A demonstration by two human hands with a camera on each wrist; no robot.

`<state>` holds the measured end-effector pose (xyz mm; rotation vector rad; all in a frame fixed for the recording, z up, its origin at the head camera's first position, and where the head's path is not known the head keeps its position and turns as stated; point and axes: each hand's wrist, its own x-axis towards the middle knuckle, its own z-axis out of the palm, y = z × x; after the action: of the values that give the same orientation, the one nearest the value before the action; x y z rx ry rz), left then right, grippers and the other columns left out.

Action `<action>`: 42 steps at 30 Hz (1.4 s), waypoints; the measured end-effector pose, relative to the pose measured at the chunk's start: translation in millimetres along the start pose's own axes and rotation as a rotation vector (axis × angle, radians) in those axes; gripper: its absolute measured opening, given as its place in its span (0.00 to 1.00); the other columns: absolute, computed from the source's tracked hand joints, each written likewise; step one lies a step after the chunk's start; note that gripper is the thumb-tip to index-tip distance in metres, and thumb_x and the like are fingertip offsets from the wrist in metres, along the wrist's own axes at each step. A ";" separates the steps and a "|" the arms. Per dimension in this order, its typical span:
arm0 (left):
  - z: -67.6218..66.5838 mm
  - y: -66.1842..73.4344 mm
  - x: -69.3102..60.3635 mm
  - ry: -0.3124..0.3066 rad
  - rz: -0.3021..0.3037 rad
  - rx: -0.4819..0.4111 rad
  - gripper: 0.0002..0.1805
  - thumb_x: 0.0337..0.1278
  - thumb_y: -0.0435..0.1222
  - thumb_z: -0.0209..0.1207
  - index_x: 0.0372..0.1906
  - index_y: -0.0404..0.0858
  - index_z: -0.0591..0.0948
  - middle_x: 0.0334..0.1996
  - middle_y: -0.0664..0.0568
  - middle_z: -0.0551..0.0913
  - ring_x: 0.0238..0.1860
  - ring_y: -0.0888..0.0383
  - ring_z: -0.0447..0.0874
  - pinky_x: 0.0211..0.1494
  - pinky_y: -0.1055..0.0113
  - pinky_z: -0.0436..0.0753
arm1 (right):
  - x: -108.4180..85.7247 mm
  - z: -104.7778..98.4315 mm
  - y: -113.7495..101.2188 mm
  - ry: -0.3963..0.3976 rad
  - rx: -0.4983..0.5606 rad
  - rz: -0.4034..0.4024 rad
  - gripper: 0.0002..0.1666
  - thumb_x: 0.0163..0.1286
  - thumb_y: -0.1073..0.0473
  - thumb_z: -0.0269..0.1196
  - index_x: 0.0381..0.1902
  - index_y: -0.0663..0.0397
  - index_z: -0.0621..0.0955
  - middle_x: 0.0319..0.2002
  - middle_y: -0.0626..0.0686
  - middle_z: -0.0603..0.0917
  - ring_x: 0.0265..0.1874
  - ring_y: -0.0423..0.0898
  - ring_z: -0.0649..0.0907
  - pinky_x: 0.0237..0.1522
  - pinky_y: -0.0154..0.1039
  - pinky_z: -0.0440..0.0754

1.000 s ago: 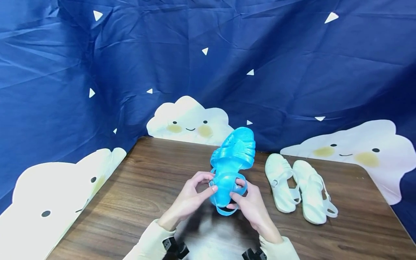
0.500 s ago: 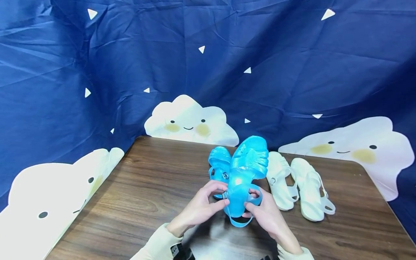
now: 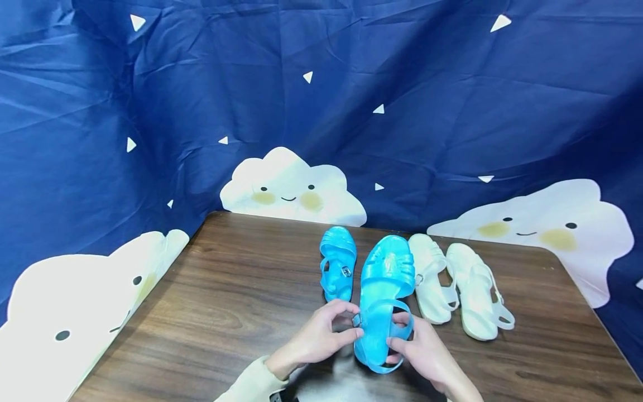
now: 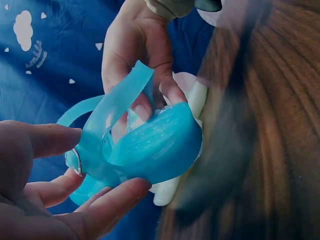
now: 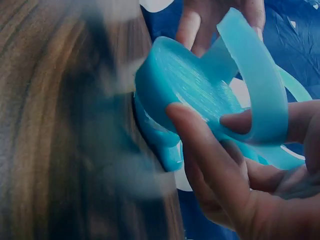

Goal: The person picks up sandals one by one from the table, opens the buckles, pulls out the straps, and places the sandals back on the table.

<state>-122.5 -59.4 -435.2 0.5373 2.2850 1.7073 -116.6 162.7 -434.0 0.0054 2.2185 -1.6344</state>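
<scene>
A translucent blue jelly sandal [image 3: 377,335] is held between both hands, toe pointing away and heel nearest the body. At its left side, the left hand [image 3: 321,338] pinches the edge beside the metal buckle [image 3: 356,320]. Opposite, the right hand [image 3: 424,350] grips the sole's edge with some fingers inside the ankle strap [image 5: 272,95]. From the left wrist, the heel [image 4: 160,145] shows close up between the two hands. Another blue sandal [image 3: 337,262] rests on the table just beyond the left hand. Whether the held sandal's toe touches the table cannot be told.
Two white sandals, a nearer-left one [image 3: 431,290] and a right one [image 3: 474,298], stand on the wooden table [image 3: 241,279], right of the held sandal. Behind the table hangs a blue curtain [image 3: 281,84] with white cloud shapes.
Both hands have carried the blue sandal rightward and lowered it toward the body. The second blue sandal, hidden behind it at first, now shows fully. The grips look the same.
</scene>
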 end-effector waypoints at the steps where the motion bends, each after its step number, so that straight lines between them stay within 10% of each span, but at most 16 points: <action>1: 1.0 -1.0 -1.0 -0.002 -0.015 -0.007 0.16 0.58 0.38 0.64 0.50 0.39 0.78 0.49 0.50 0.78 0.49 0.54 0.83 0.53 0.69 0.81 | -0.4 -0.9 2.2 -0.024 0.001 0.001 0.32 0.62 0.68 0.60 0.60 0.81 0.64 0.46 0.65 0.78 0.29 0.49 0.85 0.31 0.43 0.86; 14: 16.3 -20.4 -10.3 -0.038 -0.221 -0.240 0.15 0.56 0.32 0.64 0.49 0.35 0.78 0.38 0.46 0.85 0.38 0.56 0.86 0.40 0.65 0.85 | -2.5 -7.8 32.7 -0.277 0.093 0.046 0.32 0.64 0.69 0.59 0.58 0.87 0.62 0.37 0.59 0.85 0.30 0.49 0.87 0.36 0.45 0.87; 31: 21.2 -31.8 -15.9 -0.064 -0.293 -0.319 0.13 0.57 0.31 0.64 0.45 0.30 0.78 0.38 0.47 0.78 0.31 0.61 0.83 0.41 0.60 0.87 | -3.8 -7.1 45.8 -0.350 0.005 0.052 0.29 0.64 0.67 0.59 0.56 0.86 0.65 0.36 0.58 0.82 0.33 0.48 0.85 0.37 0.43 0.86; 42: 18.0 -31.3 -12.4 -0.116 -0.290 -0.134 0.15 0.53 0.35 0.67 0.44 0.35 0.78 0.31 0.52 0.79 0.22 0.61 0.76 0.23 0.70 0.78 | -1.6 -9.5 44.1 -0.282 -0.093 0.044 0.34 0.63 0.60 0.65 0.60 0.77 0.67 0.42 0.57 0.80 0.36 0.48 0.83 0.32 0.44 0.85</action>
<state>-108.7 -56.9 -470.7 0.2551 2.0353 1.6263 -107.9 185.9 -471.6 -0.1879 2.0598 -1.4107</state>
